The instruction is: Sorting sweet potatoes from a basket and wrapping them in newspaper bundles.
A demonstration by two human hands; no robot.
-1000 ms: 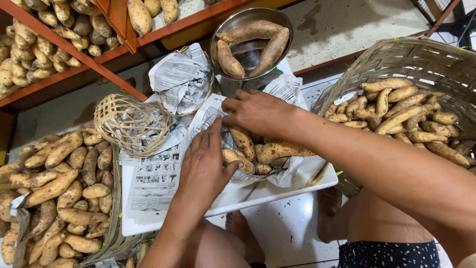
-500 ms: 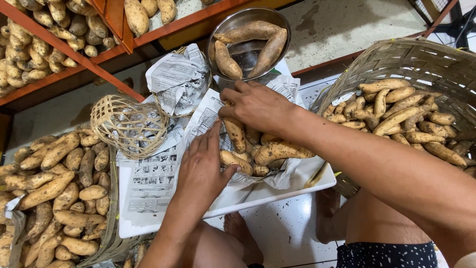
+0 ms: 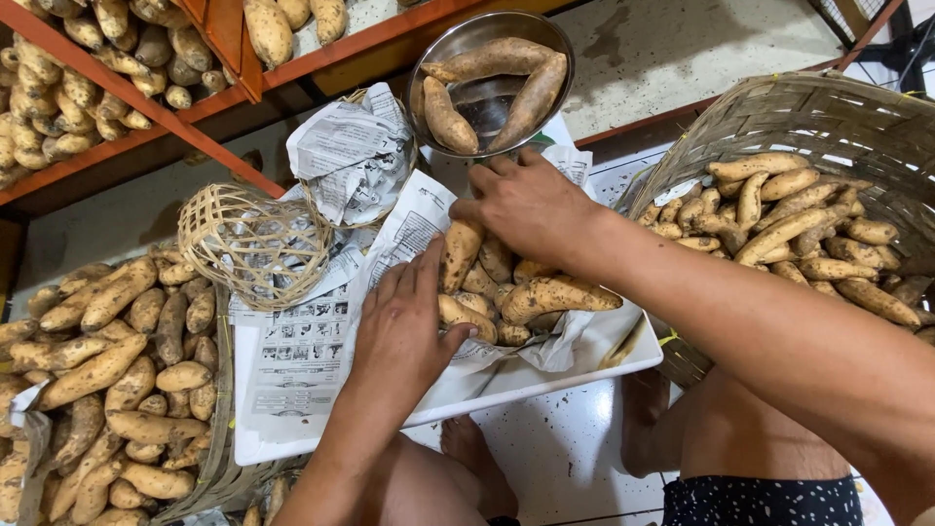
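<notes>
1. The bowl (image 3: pixel 492 93) is shiny polished metal.
2. The sweet potatoes (image 3: pixel 506 287) have matt, rough, earthy skins.
3. The newspaper (image 3: pixel 307 336) is thin, crinkled printed paper.
4. The tray (image 3: pixel 545 375) is smooth white plastic.
5. The big basket (image 3: pixel 828 122) and small cage basket (image 3: pixel 253 244) are woven bamboo strips.
6. The shelf rails (image 3: pixel 146 107) are painted orange.

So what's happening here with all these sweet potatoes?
A person is handling a small pile of sweet potatoes lying on newspaper spread over a white tray. The left hand lies flat on the paper beside the pile, and the right hand rests on top of the pile's far end. Just beyond is a metal bowl holding three sweet potatoes. A large woven basket of them sits to the right, another heap to the left, beside a small, empty-looking wicker basket.
</notes>
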